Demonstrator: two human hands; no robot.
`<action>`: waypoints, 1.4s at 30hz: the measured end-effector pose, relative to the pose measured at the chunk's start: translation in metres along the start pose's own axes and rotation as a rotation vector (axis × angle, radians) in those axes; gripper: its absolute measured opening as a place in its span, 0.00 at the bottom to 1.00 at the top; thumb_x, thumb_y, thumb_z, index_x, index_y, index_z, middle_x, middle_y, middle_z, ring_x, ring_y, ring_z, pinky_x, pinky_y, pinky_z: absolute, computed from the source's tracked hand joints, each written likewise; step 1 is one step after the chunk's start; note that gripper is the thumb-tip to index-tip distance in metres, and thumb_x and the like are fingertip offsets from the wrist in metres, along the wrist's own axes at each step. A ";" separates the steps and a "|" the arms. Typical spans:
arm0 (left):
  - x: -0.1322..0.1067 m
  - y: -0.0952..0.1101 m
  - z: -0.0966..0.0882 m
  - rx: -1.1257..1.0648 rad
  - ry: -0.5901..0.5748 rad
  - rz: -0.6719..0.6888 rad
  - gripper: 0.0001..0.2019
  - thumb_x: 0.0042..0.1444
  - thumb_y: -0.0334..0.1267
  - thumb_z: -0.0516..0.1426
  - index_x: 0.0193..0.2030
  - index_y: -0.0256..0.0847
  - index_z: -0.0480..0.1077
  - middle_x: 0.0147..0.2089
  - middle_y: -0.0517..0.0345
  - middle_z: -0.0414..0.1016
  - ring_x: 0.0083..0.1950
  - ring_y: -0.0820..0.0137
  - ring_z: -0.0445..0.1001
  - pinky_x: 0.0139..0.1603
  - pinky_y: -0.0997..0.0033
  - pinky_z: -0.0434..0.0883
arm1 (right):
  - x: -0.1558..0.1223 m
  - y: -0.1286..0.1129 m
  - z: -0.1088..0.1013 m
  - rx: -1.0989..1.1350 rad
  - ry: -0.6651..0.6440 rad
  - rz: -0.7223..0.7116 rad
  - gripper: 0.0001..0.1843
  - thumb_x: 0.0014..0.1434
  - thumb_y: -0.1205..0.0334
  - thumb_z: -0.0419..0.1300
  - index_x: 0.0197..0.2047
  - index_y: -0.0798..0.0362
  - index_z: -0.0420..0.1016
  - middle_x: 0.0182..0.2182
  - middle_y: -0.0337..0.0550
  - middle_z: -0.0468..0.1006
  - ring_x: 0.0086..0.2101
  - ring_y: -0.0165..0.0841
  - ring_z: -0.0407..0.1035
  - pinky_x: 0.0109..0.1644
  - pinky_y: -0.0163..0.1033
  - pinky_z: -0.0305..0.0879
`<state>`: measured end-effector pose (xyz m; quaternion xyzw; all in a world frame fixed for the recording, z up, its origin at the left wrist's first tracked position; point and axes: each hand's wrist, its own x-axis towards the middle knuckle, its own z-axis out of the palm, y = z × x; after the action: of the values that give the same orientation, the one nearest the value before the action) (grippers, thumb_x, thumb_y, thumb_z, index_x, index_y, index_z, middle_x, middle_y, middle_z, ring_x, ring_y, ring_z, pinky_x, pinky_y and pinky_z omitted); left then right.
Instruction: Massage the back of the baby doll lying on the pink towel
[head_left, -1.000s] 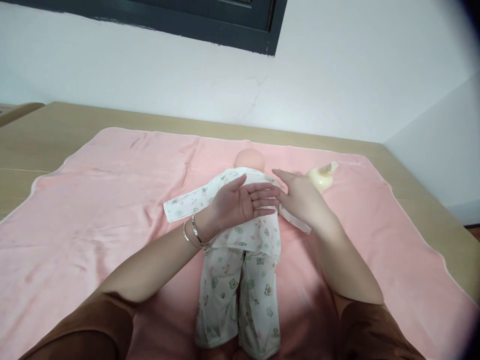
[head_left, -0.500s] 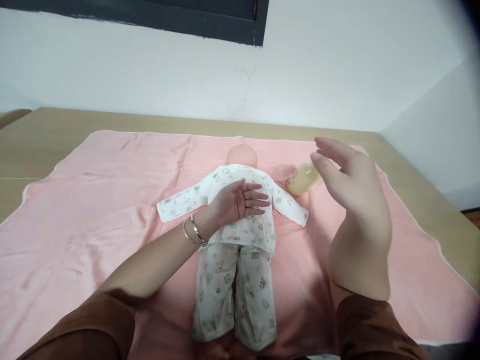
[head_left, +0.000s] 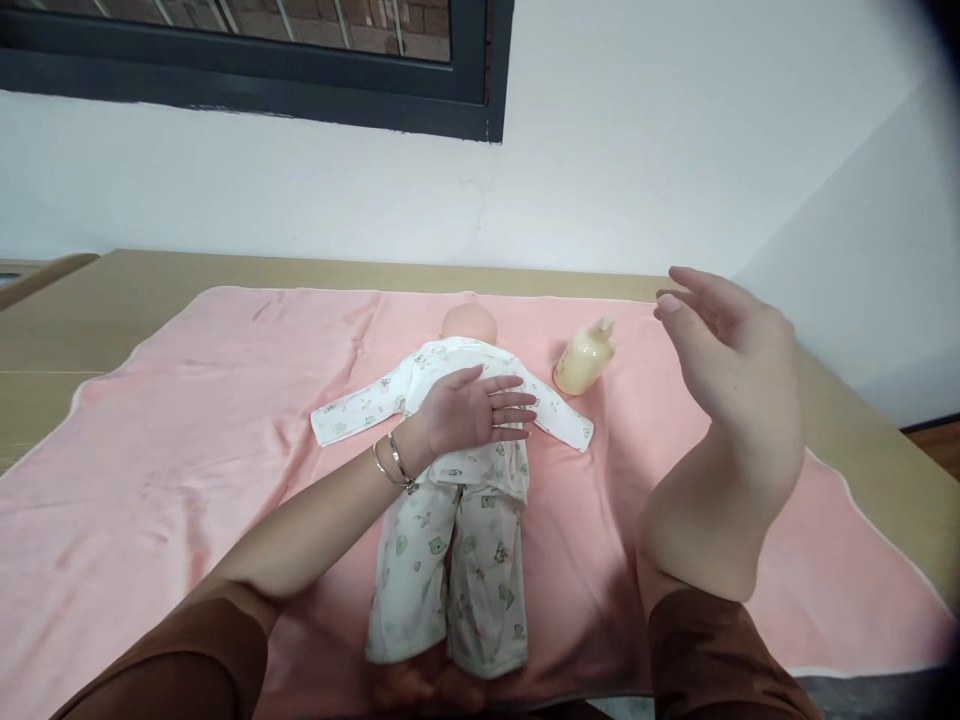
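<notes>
Doll [head_left: 469,468] mid-frame looks fully dressed already, pump bottle [head_left: 583,362] right of centre isn't picked up yet, both hands empty: left hand [head_left: 472,408] over it, fingers lightly spread, right hand [head_left: 731,345] loosely curled, frame right

From my end, the doll [head_left: 480,468] lies mid-frame on the blanket [head_left: 187,450] over the table [head_left: 60,350], the bottle [head_left: 583,362] to its right, the window [head_left: 247,65] upper left.

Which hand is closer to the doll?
Left. The left hand is over the doll; the right hand is raised off to the right, past the bottle.
</notes>
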<state>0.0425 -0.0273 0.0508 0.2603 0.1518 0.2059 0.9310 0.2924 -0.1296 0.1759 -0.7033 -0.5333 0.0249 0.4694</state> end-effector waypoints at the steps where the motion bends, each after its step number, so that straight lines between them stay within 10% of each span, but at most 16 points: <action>1: 0.002 0.001 0.003 -0.052 -0.013 -0.013 0.24 0.66 0.53 0.52 0.51 0.34 0.76 0.53 0.37 0.82 0.53 0.48 0.82 0.59 0.43 0.72 | -0.001 -0.001 -0.004 -0.004 -0.004 0.005 0.23 0.69 0.48 0.59 0.64 0.41 0.74 0.51 0.44 0.84 0.57 0.44 0.75 0.61 0.59 0.71; 6: 0.027 0.002 0.033 -0.272 0.111 0.120 0.30 0.67 0.65 0.45 0.54 0.42 0.72 0.52 0.41 0.81 0.53 0.48 0.81 0.61 0.31 0.68 | -0.001 0.003 -0.021 -0.142 -0.158 0.068 0.29 0.69 0.42 0.55 0.70 0.38 0.66 0.61 0.45 0.78 0.61 0.48 0.71 0.64 0.64 0.67; 12: 0.078 -0.005 0.076 -0.263 0.620 0.096 0.20 0.70 0.50 0.48 0.56 0.38 0.69 0.42 0.46 0.78 0.38 0.60 0.81 0.44 0.57 0.77 | 0.022 0.032 -0.013 -0.416 -0.379 0.131 0.36 0.70 0.43 0.49 0.76 0.48 0.56 0.71 0.54 0.65 0.67 0.56 0.62 0.64 0.65 0.67; 20: 0.118 0.009 0.097 -0.116 0.454 -0.009 0.21 0.69 0.43 0.48 0.60 0.33 0.69 0.46 0.41 0.80 0.41 0.58 0.82 0.40 0.62 0.78 | 0.040 0.033 0.031 -0.501 -0.677 -0.091 0.36 0.67 0.69 0.46 0.77 0.58 0.51 0.77 0.49 0.44 0.75 0.42 0.45 0.75 0.51 0.52; 26: 0.130 0.014 0.089 -0.100 0.391 0.013 0.25 0.69 0.46 0.47 0.61 0.28 0.69 0.48 0.38 0.80 0.44 0.57 0.82 0.44 0.61 0.78 | 0.040 0.026 0.052 -0.675 -0.619 -0.229 0.25 0.61 0.77 0.45 0.55 0.62 0.76 0.69 0.63 0.65 0.70 0.43 0.59 0.77 0.55 0.42; 34: 0.076 0.015 0.079 -0.065 0.318 -0.049 0.28 0.70 0.50 0.47 0.64 0.27 0.67 0.50 0.35 0.79 0.48 0.54 0.81 0.51 0.55 0.76 | 0.025 0.012 0.062 -0.675 -0.545 -0.234 0.26 0.69 0.68 0.41 0.62 0.64 0.71 0.70 0.67 0.63 0.70 0.51 0.56 0.73 0.67 0.47; 42: -0.028 0.026 0.080 -0.078 -0.039 0.098 0.36 0.72 0.58 0.36 0.63 0.30 0.70 0.55 0.40 0.80 0.39 0.65 0.79 0.61 0.59 0.70 | -0.040 -0.036 0.104 -0.388 -0.500 -0.362 0.43 0.72 0.42 0.45 0.78 0.63 0.43 0.76 0.62 0.45 0.75 0.58 0.36 0.75 0.71 0.32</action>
<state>0.0412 -0.0537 0.1356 0.2349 0.1127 0.2519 0.9320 0.1928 -0.0947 0.1241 -0.6457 -0.7422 0.0108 0.1791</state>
